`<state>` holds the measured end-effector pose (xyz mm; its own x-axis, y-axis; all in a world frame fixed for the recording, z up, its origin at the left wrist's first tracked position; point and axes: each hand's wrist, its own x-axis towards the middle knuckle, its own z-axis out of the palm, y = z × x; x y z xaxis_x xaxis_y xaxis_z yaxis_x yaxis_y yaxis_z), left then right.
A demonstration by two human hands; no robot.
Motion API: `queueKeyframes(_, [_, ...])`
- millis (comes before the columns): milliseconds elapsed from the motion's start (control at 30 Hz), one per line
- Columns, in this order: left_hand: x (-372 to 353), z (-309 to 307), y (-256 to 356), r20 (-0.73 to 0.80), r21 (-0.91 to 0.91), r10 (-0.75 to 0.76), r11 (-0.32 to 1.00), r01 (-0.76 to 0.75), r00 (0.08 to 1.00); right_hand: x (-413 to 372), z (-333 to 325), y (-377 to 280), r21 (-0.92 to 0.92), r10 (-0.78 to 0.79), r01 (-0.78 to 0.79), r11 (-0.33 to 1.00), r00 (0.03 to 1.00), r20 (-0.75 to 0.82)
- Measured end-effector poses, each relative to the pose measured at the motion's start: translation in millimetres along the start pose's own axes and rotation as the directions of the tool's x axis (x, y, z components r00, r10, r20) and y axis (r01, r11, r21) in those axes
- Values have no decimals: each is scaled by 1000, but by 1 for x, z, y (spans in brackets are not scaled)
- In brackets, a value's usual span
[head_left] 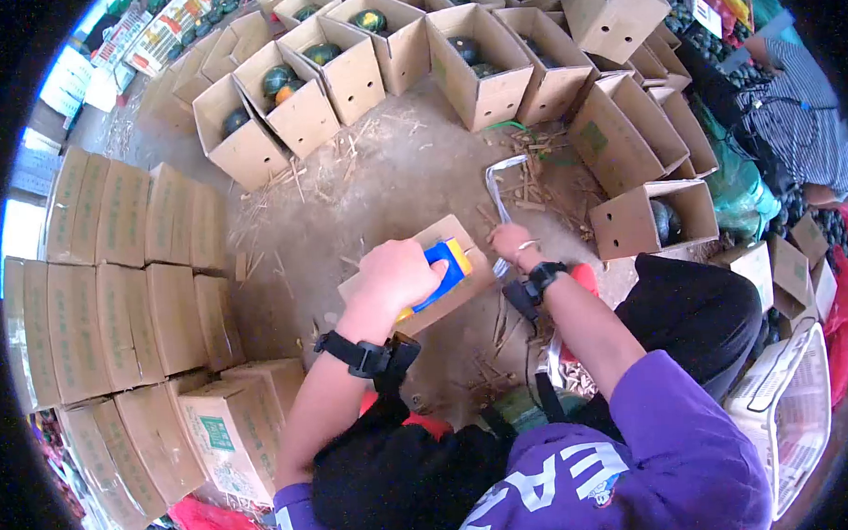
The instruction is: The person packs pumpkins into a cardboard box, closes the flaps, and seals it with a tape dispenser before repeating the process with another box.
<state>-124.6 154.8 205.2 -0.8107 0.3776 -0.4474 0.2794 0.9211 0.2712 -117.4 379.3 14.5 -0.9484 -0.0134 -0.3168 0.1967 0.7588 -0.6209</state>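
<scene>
My left hand (396, 277) is closed around a blue and yellow tape dispenser (440, 272), which rests against the top of a small closed cardboard box (432, 235). My right hand (515, 245) is at the box's right end with its fingers curled. A long pale strip of tape (499, 189) runs up from these fingers and bends over near the floor scraps. The fingertips of my right hand are small and partly hidden, but the strip appears to pass through them. Dark straps with small devices circle both wrists.
Stacked closed cartons (126, 299) stand on the left. Open cartons (478, 71) holding dark green squashes (282, 83) curve round the back; another open carton (651, 221) is at right. Wood shavings litter the floor (374, 173). A white basket (789, 420) sits lower right; a person in stripes (797, 102) is upper right.
</scene>
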Motion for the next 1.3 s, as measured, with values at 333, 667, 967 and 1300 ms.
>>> queueKeyframes(333, [-59, -8, -113, 171, -219, -41, 972, 79, 984, -34, 13, -55, -51, 118, -118, 992, 993, 1])
queueKeyframes(667, [-66, 163, -273, 253, -612, -268, 700, 368, 930, -36, 29, -63, 752, 179, -326, 573, 945, 274])
queueKeyframes(967, [-13, 173, -277, 496, -863, -44, 89, 498, 867, -51, 2, -58, -77, 131, -106, 991, 849, 511])
queueKeyframes(1300, [-19, 211, -278, 396, -918, -27, -38, 395, 918, -38, 92, -196, -26, -566, 998, -66, -16, 824])
